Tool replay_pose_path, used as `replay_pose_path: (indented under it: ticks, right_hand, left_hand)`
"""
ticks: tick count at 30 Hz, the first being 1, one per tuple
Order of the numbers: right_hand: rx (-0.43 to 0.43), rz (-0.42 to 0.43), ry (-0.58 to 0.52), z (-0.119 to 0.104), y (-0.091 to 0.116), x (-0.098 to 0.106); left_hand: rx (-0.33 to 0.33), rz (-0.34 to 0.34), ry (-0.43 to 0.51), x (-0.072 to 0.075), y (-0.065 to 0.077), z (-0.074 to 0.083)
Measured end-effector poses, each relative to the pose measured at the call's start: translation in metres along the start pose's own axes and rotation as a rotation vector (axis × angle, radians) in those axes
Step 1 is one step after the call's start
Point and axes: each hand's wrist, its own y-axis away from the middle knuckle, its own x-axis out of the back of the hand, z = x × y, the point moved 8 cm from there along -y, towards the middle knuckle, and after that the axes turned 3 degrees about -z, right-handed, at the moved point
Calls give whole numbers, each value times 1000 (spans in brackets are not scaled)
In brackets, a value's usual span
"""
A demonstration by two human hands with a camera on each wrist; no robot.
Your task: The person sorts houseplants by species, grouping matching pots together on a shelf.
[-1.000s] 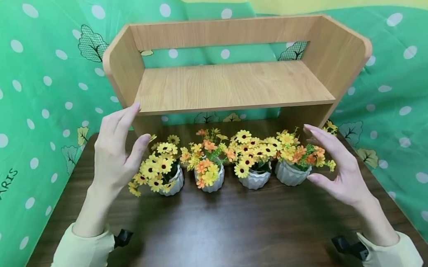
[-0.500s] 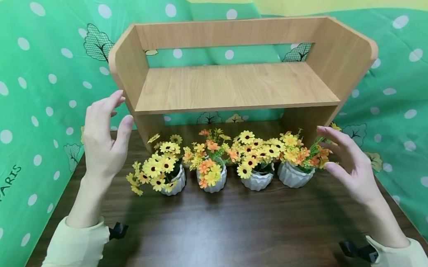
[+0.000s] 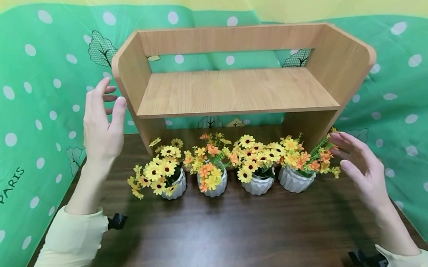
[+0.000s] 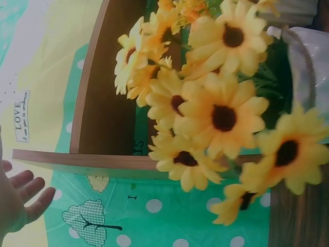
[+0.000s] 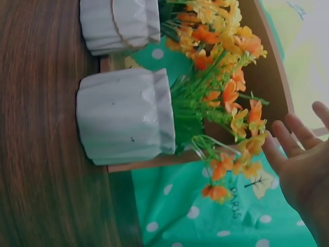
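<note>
Four flowerpots [image 3: 258,185], right grip [image 3: 366,171] perhaps touching blooms [image 3: 326,157]

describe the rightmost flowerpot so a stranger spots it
Find the tan wooden shelf. In the row before it, take the rightmost grey ribbed pot, nearest the right hand. Its flowers mix orange and yellow; its neighbour bears yellow ones with dark centres.

a dark brown table [image 3: 214,237] – on it, 4 potted flowers [image 3: 258,185] and a wooden shelf [image 3: 235,90]
</note>
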Motion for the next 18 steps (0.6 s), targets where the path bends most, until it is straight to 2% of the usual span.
replay_pose_path:
  ticks: [5,12,15,18]
  right_hand:
    - [-1,10,-42,7,3,6]
    - [8,55,-280,20,4,25]
    - [-13,69,-350,24,9,33]
    - [-41,75,-371,28,14,39]
  left_hand:
    - [91,-69,49,-2,-10,-9]
    - [245,-206,116,-6,-31,-20]
    - [277,-213,143,-6,-41,-20]
    - [275,-193,126,-7,-48,-18]
